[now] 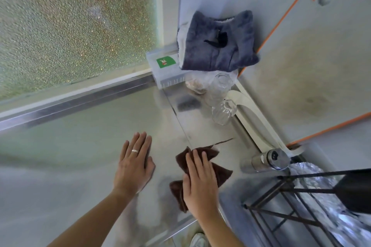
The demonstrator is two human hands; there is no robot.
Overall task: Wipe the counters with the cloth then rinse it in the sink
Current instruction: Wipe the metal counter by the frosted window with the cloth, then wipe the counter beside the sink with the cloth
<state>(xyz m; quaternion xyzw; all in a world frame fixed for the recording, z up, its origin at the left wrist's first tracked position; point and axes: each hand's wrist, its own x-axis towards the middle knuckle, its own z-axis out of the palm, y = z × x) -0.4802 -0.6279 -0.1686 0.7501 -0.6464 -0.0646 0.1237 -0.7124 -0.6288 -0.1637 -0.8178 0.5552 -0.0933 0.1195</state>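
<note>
A dark brown cloth [221, 172] lies spread on the shiny steel counter [80, 146]. My right hand [199, 184] rests flat on top of it, fingers together and stretched out, pressing it to the surface; the cloth's edges stick out on both sides of the hand. My left hand [134, 163], with a ring on one finger, lies flat and open on the bare counter just left of the cloth, holding nothing. No sink is in view.
A blue-grey towel [217, 43] hangs at the back over a clear plastic box [166, 70]. Clear glass jars [222, 110] stand beside a white-and-orange cutting board [301, 66]. A steel shaker [269, 160] lies near a black wire rack [281, 206] and foil at right.
</note>
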